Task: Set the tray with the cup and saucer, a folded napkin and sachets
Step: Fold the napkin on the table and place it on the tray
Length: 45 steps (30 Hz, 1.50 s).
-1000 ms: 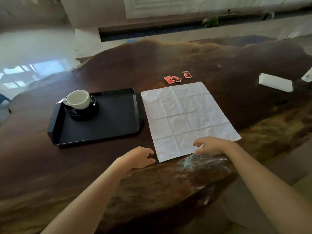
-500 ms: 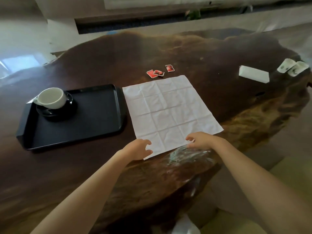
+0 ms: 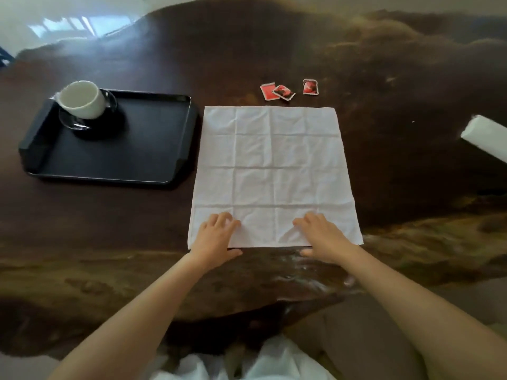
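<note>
A white napkin [image 3: 274, 174] lies unfolded and flat on the dark wooden table [image 3: 384, 64], creased into squares. My left hand [image 3: 216, 237] and my right hand [image 3: 321, 237] rest on its near edge. The fingers lie flat on the cloth and the thumbs sit on the table just below the edge. To the left stands a black tray [image 3: 142, 149], and in its far left corner a white cup [image 3: 82, 101] sits on a dark saucer [image 3: 109, 124]. Three red sachets [image 3: 288, 90] lie on the table beyond the napkin's far edge.
A white box-like object [image 3: 485, 138] lies at the right edge of the view. The table's irregular front edge runs just below my hands. White cloth [image 3: 260, 363] shows at the bottom, below the table.
Both hands moved forward from beside the napkin's near corners onto its near edge. The view swung, so the napkin now lies square in front of me.
</note>
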{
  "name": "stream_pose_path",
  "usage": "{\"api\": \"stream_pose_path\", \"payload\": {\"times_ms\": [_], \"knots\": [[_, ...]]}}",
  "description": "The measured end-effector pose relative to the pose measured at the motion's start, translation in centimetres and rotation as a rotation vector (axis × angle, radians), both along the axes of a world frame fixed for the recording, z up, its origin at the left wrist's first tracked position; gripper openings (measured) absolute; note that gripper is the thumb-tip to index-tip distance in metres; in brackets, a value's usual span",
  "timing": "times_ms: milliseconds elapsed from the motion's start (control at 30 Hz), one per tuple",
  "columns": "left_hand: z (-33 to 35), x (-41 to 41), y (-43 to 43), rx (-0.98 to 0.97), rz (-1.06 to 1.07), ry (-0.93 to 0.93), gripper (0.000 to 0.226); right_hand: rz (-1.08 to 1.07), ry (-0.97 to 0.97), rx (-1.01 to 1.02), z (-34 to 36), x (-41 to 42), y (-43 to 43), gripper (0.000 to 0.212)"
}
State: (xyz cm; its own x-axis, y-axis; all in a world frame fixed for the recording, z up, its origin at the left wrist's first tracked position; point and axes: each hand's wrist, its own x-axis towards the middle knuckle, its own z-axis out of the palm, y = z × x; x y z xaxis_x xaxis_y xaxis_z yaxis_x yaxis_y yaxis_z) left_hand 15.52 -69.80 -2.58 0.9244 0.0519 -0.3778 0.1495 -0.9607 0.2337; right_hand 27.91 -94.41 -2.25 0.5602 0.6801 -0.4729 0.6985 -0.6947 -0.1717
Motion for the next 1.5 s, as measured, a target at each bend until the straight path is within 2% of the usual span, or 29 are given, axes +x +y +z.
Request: {"api": "stream_pose_path", "payload": {"times_ms": [67, 167, 267, 367, 433, 533, 633, 733, 900, 1000, 1100, 1200, 1333, 1500], "knots": [[-0.6, -0.7, -0.2, 0.027, 0.013, -0.043, 0.066, 0.034, -0.078, 0.042, -0.7, -0.2, -1.1, 0.067], [-1.0, -1.5, -0.4, 0.055, 0.013, -0.09, 0.063, -0.019, -0.139, 0.151, -1.1, -0.3, -3.0, 0.062], [-0.5, -2.2, -1.1, 0.076, -0.001, -0.139, 0.051, 0.008, -0.194, 0.263, -1.0, -0.5, -4.7, 0.045], [-0.1, -2.7, -1.9, 0.121, -0.074, -0.263, 0.029, -0.002, -0.211, 0.429, -0.8, -0.6, -5.7, 0.022], [0.0, -3.1, -1.8, 0.123, -0.113, -0.306, 0.028, -0.057, -0.205, 0.491, -0.3, -0.1, -6.0, 0.018], [0.1, -3.4, -1.5, 0.143, -0.114, -0.276, 0.026, -0.124, -0.227, 0.521, 0.5, 1.1, -6.3, 0.01], [0.4, -3.2, -0.3, 0.103, 0.065, -0.23, 0.012, -0.171, -0.227, 0.486, 1.1, 2.2, -6.7, 0.007], [0.4, -3.4, 2.1, 0.015, 0.169, -0.219, 0.02, -0.25, -0.201, 0.435, 1.1, 2.9, -7.8, 0.01], [1.7, -3.3, 5.3, -0.146, 0.274, -0.152, 0.02, -0.366, -0.061, 0.436, 1.7, 4.2, -8.4, 0.011], [4.2, -1.5, 6.9, -0.221, 0.332, -0.304, 0.02, -0.467, -0.037, 0.552, 3.8, 6.8, -7.6, 0.012], [7.2, 1.7, 8.4, -0.14, 0.257, -0.436, 0.018, -0.482, -0.095, 0.68, 6.8, 10.2, -5.8, 0.012], [9.5, 6.2, 10.0, -0.066, 0.302, -0.545, 0.017, -0.482, -0.166, 0.718, 9.0, 13.7, -3.4, 0.013], [10.5, 12.8, 11.8, 0.028, 0.432, -0.543, 0.023, -0.541, -0.236, 0.732, 9.8, 18.5, -0.1, 0.012], [9.0, 18.9, 13.9, 0.136, 0.503, -0.404, 0.024, -0.578, -0.259, 0.697, 8.3, 24.0, 3.5, 0.014]]}}
